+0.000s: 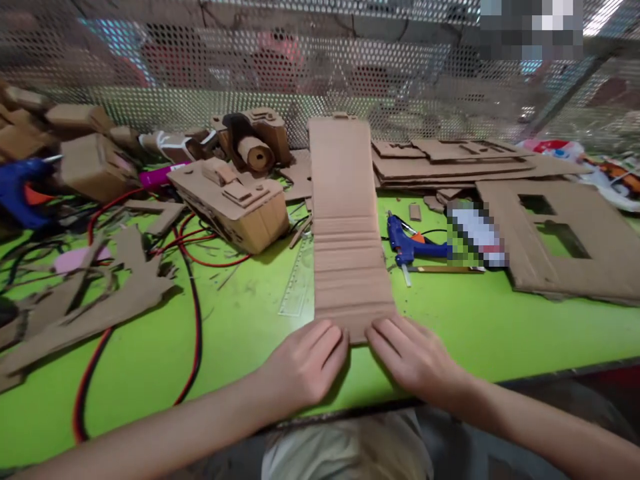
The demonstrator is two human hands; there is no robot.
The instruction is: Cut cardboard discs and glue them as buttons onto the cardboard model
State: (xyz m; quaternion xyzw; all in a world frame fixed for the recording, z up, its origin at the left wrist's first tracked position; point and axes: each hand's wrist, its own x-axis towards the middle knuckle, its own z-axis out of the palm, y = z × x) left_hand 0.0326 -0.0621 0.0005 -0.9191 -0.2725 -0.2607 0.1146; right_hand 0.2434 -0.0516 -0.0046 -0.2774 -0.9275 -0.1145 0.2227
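A long strip of brown cardboard (345,177) stretches away from me over the green table, with several crease lines across its nearer half. My left hand (311,357) is closed on the strip's near left corner, and my right hand (413,350) grips the near right corner. The fingers curl over the edge; the thumbs are mostly hidden. Right of the strip lies a blue glue gun (405,243) with a glue stick poking out, and a thin cutter-like tool (445,269) is beside it. A clear ruler (296,283) rests partly beneath the strip's left side.
At the left are a cardboard box model (235,203), cardboard scraps (95,313), red-black cables (197,333) and another blue glue gun (23,190). Stacked cardboard sheets (450,163) and a panel with cut-outs (600,220) lie at the right. A perforated metal screen (300,73) stands behind.
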